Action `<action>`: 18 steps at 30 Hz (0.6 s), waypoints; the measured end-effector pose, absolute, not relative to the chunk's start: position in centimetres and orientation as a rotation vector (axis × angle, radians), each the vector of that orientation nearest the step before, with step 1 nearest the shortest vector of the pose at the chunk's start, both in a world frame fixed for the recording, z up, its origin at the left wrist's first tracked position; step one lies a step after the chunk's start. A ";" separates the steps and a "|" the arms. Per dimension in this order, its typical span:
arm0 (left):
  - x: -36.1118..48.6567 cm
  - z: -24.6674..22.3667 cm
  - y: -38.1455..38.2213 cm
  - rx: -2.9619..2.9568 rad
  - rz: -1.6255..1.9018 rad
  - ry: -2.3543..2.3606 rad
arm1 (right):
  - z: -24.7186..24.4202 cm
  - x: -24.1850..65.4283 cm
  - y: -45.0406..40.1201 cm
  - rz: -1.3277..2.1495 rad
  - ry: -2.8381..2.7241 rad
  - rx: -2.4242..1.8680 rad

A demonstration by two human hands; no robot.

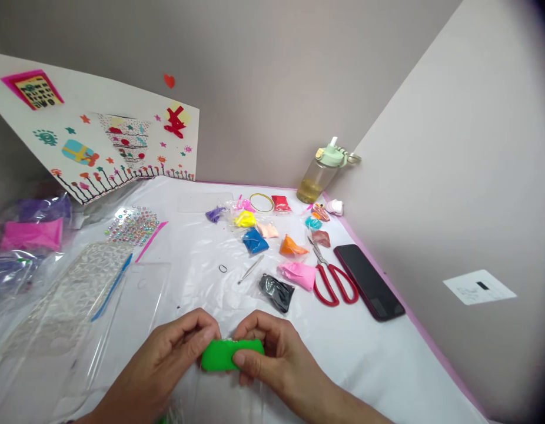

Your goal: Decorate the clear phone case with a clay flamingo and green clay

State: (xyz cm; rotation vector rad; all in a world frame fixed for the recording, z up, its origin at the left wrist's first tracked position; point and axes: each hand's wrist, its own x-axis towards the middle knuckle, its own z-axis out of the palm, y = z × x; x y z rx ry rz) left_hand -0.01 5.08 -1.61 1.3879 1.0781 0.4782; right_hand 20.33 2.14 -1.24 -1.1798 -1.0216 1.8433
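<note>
Near the front of the table, both hands hold a bright green packet of modelling clay (pixel 219 357), stretched level between them. My left hand (pixel 178 347) pinches its left end, with thumb and fingers closed at the upper corner. On the other end, my right hand (pixel 272 356) presses its thumb against the front face while its fingers curl behind. A thin clear edge shows along the packet's top. Below it lies a clear plastic sheet or case, partly hidden by the hands. Closest beyond the right hand is a black clay packet (pixel 276 292).
Several coloured clay packets (pixel 255 241) lie mid-table. To the right are red-handled scissors (pixel 336 285), a phone (pixel 368 281) and a bottle (pixel 319 174). Clear phone cases (pixel 135 312), a blue tool (pixel 112 287) and rhinestones (pixel 133 225) lie left. A decorated board (pixel 144 141) leans on the wall.
</note>
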 end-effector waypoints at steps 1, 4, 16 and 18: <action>0.0 -1.6 5.1 1.403 0.474 1.064 | -1.3 20.3 2.1 1.844 -1.020 -1.177; 0.2 -1.7 5.0 1.382 0.440 1.034 | -1.3 20.2 2.1 1.846 -1.021 -1.177; 0.6 -1.9 4.6 1.309 0.441 0.998 | -1.4 20.1 1.8 1.851 -1.029 -1.197; 0.5 -2.0 4.7 1.311 0.455 1.012 | -1.3 20.2 1.9 1.848 -1.025 -1.180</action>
